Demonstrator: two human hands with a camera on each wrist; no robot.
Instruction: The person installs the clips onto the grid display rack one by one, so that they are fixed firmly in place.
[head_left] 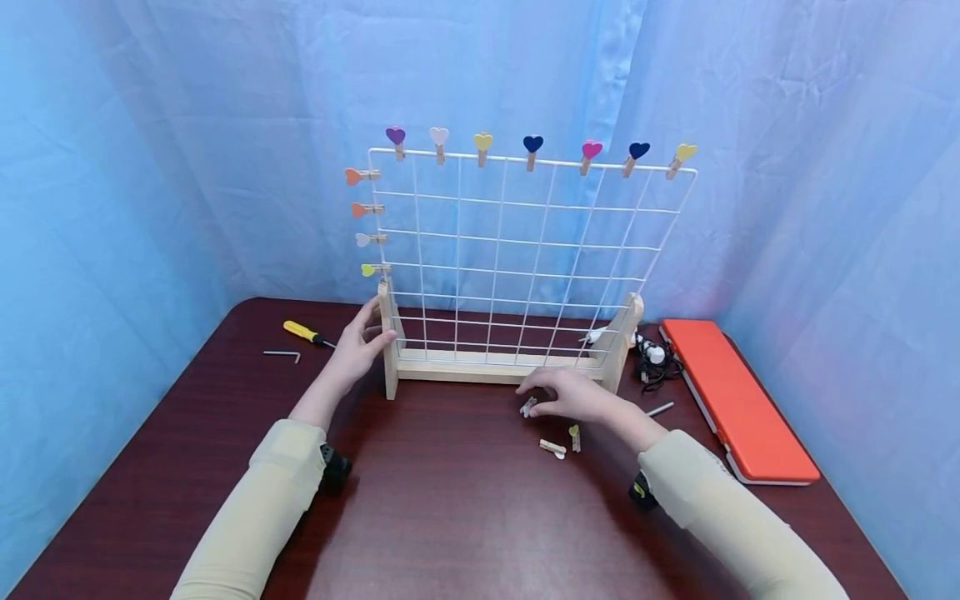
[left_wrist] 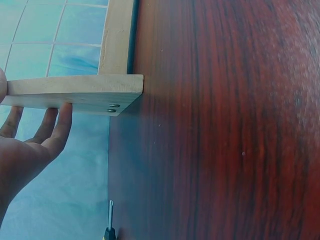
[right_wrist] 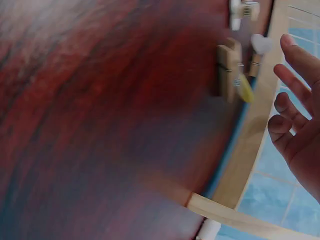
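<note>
My left hand (head_left: 356, 346) grips the left upright (head_left: 388, 342) of a wooden stand, with the thumb on one face and fingers (left_wrist: 61, 127) on the other. A white wire grid (head_left: 517, 258) rises from the stand's base. Heart-topped clothespins line its top edge, among them a purple one (head_left: 395, 137), and several more run down its left side, including an orange one (head_left: 360, 176). My right hand (head_left: 570, 393) hovers by a white-heart clothespin (head_left: 528, 407), its fingers loosely bent and apart. Close by lie a yellow-heart clothespin (head_left: 575, 437) and another white-heart clothespin (head_left: 553, 448).
A yellow screwdriver (head_left: 302, 332) and a hex key (head_left: 283, 353) lie left of the stand. At the right are a bundle of black cable (head_left: 660, 367), a metal rod (head_left: 660, 409) and a long orange case (head_left: 738, 400). Blue curtains (head_left: 225, 125) surround the dark table (head_left: 450, 517).
</note>
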